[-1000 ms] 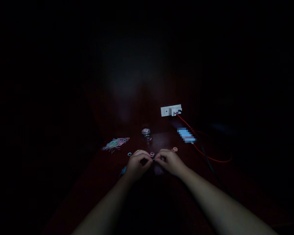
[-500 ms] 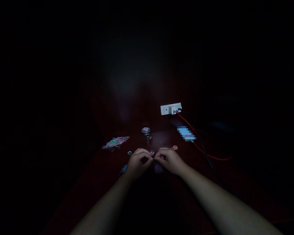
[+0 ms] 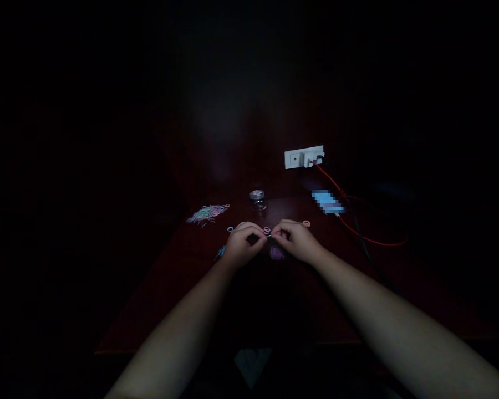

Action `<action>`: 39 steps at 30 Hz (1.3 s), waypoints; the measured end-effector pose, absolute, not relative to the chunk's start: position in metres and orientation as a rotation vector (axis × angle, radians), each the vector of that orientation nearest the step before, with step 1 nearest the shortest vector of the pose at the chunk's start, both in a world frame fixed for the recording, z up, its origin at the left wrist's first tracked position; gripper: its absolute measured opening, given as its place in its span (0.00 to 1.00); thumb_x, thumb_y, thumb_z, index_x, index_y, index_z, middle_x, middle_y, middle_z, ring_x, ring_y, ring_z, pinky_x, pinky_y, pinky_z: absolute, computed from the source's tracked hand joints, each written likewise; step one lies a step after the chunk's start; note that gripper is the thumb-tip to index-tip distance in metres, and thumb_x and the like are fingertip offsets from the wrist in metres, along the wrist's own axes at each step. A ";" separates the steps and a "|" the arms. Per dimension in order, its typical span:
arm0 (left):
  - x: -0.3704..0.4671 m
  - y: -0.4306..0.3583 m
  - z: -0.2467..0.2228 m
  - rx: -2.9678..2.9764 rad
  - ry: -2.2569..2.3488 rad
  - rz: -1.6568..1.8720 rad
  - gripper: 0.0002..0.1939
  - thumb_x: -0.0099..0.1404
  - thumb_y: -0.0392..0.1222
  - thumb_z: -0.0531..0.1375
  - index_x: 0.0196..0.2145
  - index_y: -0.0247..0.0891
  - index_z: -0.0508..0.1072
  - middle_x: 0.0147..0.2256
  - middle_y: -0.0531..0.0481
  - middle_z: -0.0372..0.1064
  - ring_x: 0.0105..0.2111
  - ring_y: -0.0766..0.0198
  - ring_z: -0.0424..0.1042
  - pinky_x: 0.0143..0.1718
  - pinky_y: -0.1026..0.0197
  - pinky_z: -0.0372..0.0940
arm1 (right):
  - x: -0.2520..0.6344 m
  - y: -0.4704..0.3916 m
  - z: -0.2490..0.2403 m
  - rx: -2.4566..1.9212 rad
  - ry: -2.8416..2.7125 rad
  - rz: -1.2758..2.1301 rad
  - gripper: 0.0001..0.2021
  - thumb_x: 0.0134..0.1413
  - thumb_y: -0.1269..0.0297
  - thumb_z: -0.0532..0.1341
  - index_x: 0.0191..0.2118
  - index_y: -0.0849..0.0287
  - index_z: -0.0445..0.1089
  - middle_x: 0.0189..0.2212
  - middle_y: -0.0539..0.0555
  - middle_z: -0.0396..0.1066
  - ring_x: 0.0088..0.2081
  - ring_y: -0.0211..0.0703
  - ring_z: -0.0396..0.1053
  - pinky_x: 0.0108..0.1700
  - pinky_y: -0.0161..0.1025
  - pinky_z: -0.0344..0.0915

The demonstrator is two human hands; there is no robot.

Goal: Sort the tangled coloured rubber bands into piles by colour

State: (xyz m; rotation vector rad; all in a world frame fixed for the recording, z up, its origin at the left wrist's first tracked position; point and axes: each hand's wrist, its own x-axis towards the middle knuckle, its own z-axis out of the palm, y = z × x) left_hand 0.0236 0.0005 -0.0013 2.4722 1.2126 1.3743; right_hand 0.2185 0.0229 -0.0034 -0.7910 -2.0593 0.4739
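Observation:
My left hand [image 3: 246, 244] and my right hand [image 3: 296, 239] meet over the table, thumb and forefinger of each pinched together. Between their fingertips is a small pale strand that looks like a hair tie [image 3: 269, 236]; its shape is mostly hidden. Just beyond the fingertips lies a pink hair tie [image 3: 266, 229]. A purple bunch of hair ties [image 3: 276, 253] rests under my right hand, and a blue bunch [image 3: 220, 252] is partly covered by my left hand. A single blue hair tie [image 3: 230, 229] and an orange one [image 3: 306, 224] lie to either side.
A mixed pile of hair ties [image 3: 208, 214] lies at the left. Behind my hands stands a small lidded jar [image 3: 258, 200]. A blurred-out phone [image 3: 327, 201] sits at the right, its red cable [image 3: 360, 236] running to a wall socket [image 3: 295, 159]. The room is very dark.
The view has tilted down and shifted, so everything sits higher and further right and the table's front edge shows. Both hands keep their pinch over the same spot.

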 end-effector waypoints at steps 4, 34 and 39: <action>0.007 -0.006 -0.001 2.455 1.402 1.401 0.03 0.60 0.39 0.61 0.29 0.40 0.75 0.35 0.49 0.74 0.39 0.61 0.71 0.46 0.55 0.65 | 0.220 0.020 0.001 -0.786 -2.058 0.436 0.06 0.55 0.68 0.58 0.32 0.62 0.73 0.28 0.52 0.68 0.24 0.34 0.62 0.28 0.33 0.58; -0.015 -0.039 -0.018 2.261 2.207 1.123 0.01 0.55 0.40 0.63 0.27 0.43 0.74 0.43 0.49 0.72 0.49 0.50 0.63 0.54 0.43 0.51 | 0.221 0.021 -0.001 -0.824 -2.047 0.387 0.08 0.53 0.66 0.57 0.28 0.62 0.71 0.24 0.51 0.68 0.23 0.34 0.62 0.27 0.33 0.56; -0.014 -0.038 -0.018 2.277 2.191 1.084 0.01 0.55 0.40 0.64 0.28 0.43 0.75 0.43 0.49 0.72 0.49 0.50 0.64 0.52 0.43 0.52 | 0.220 0.019 0.002 -0.836 -2.046 0.372 0.09 0.53 0.65 0.58 0.27 0.62 0.71 0.24 0.51 0.67 0.23 0.34 0.62 0.27 0.34 0.56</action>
